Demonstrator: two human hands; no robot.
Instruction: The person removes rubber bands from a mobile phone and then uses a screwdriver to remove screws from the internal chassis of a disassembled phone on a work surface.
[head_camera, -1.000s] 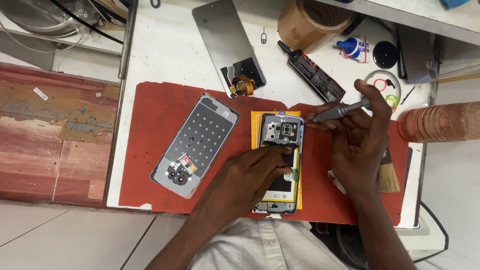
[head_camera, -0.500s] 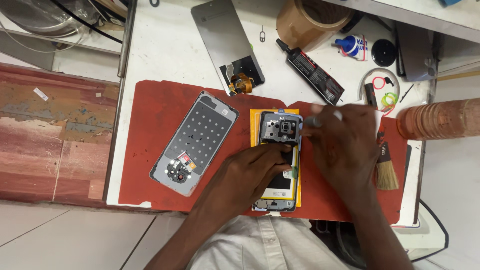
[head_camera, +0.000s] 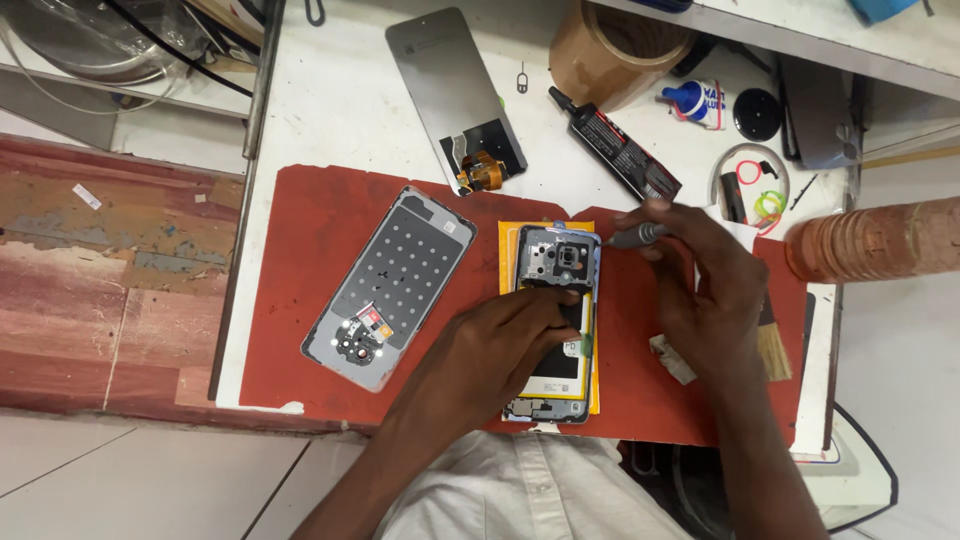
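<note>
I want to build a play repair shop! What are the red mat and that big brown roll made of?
The red mat looks like soft rubber or leatherette: matte, flat, with worn, ragged edges. The brown roll seems to be packing tape, probably thin plastic film wound on a ring; its side looks smooth and slightly shiny. Neither can be told for sure by look alone.

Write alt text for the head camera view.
A person's left hand presses down an opened phone on a red mat while the right hand holds a grey screwdriver at its top edge. A removed back cover lies left; a detached screen and black glue tube lie beyond.
</note>
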